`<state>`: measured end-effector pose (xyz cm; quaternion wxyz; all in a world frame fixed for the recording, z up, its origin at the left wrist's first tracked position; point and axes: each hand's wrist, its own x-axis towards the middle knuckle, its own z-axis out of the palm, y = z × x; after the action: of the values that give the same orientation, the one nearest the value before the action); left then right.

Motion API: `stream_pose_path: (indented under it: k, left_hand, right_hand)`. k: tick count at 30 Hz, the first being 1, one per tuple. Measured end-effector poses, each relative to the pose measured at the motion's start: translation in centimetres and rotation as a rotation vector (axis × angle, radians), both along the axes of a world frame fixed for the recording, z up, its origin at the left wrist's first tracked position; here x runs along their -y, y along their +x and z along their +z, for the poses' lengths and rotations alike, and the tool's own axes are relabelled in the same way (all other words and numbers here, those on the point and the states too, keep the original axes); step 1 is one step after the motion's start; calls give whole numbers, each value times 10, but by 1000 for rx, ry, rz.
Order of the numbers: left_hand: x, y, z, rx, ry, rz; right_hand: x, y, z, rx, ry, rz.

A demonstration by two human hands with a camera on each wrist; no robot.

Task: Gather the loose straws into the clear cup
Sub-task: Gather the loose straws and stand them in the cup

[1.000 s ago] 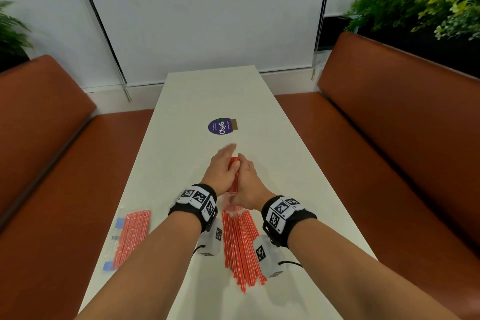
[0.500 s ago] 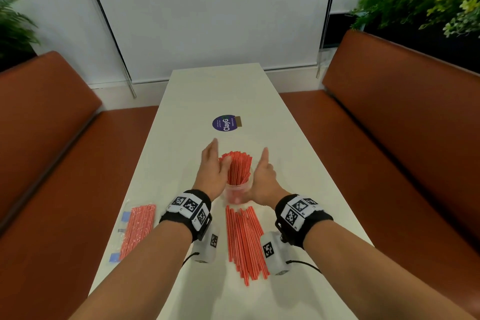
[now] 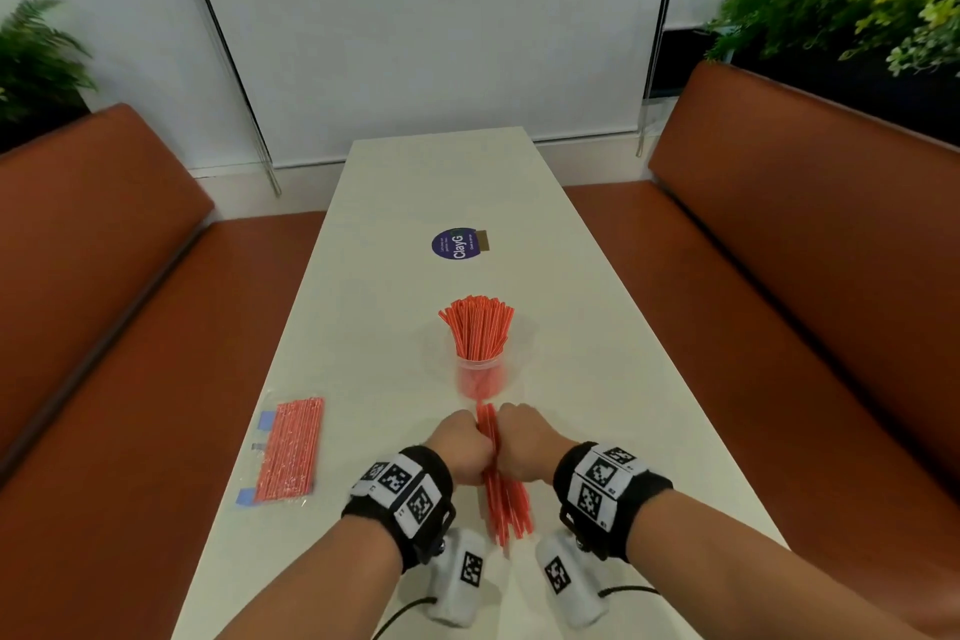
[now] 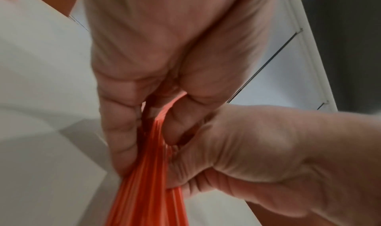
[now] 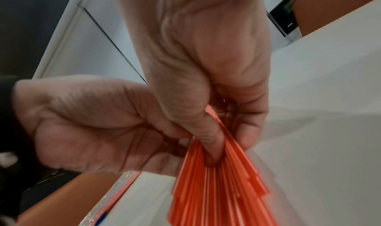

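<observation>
At the near end of the white table (image 3: 395, 203), the loose straws (image 3: 506, 504) are lying in a red bundle, fanning out toward the near edge. The left hand (image 3: 465, 450) and the right hand (image 3: 524, 447) are closing on the far part of this bundle from either side. The left wrist view is showing the left fingers (image 4: 121, 131) and thumb curling around the straws; the right wrist view is showing the right thumb (image 5: 208, 138) pressing onto the bundle with the fingers wrapping underneath. Both hands are therefore gripping the same bundle, knuckles nearly touching.

Just beyond the hands, the clear cup (image 3: 480, 374) is standing upright on the table centreline, already holding a dense bunch of red straws (image 3: 478, 325) that are spreading above its rim.

To the left, near the table edge, a sealed straw packet (image 3: 288, 450) is lying flat. Farther along the table, a round purple sticker (image 3: 457, 244) is sitting on the surface.
</observation>
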<state>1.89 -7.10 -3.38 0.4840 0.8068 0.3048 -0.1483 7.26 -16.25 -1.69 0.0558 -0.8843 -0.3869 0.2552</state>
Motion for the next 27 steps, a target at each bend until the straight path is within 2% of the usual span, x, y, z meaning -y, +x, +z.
stream_pose_path:
  k: [4, 7, 13, 16, 18, 22, 27]
  left_hand:
    - [-6, -5, -3, -17, -9, 74]
    - [-3, -5, -1, 6, -3, 166]
    - [13, 1, 9, 60, -103, 272]
    - [14, 1, 11, 87, -187, 368]
    - [14, 0, 8, 103, -273, 492]
    - [14, -2, 10, 92, -341, 441]
    - [8, -4, 11, 141, -326, 478]
  right_hand:
    - [10, 4, 0, -70, 123, -118]
    - [6, 8, -15, -117, 84, -226]
    - [-11, -9, -15, -136, 88, -204]
    - [-14, -8, -16, -161, 110, -227]
    - [-14, -8, -18, -189, 140, -248]
    - [-14, -11, -21, -198, 179, -266]
    - [-17, -15, -20, -243, 228, -309]
